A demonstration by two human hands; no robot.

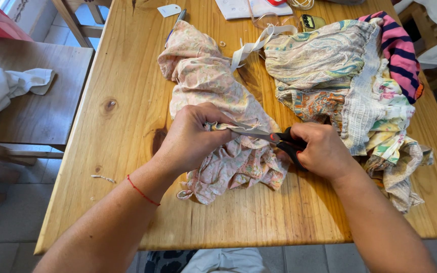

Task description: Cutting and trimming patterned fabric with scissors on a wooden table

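Scissors (274, 137) — perhaps cutting — pink garment (213, 86)

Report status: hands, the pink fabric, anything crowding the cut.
Left hand pinching pink floral fabric. Right hand gripping black-handled scissors, blades at the pinched edge. Multicoloured cloth pile beside right hand, white elastic strip clear.

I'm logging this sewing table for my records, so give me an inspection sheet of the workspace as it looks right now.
Surface: wooden table, knots showing.
Job's things: pink floral garment bunched mid-table; scissors with black handles, blades at its fabric.
Clutter: patterned clothes pile, striped cloth, white elastic strip, pen, papers, thread scrap.
Grippers: left hand pinches the garment; right hand holds the scissors.
Cables: nothing seen.
Surroundings: wooden chair with white cloth, tiled floor.
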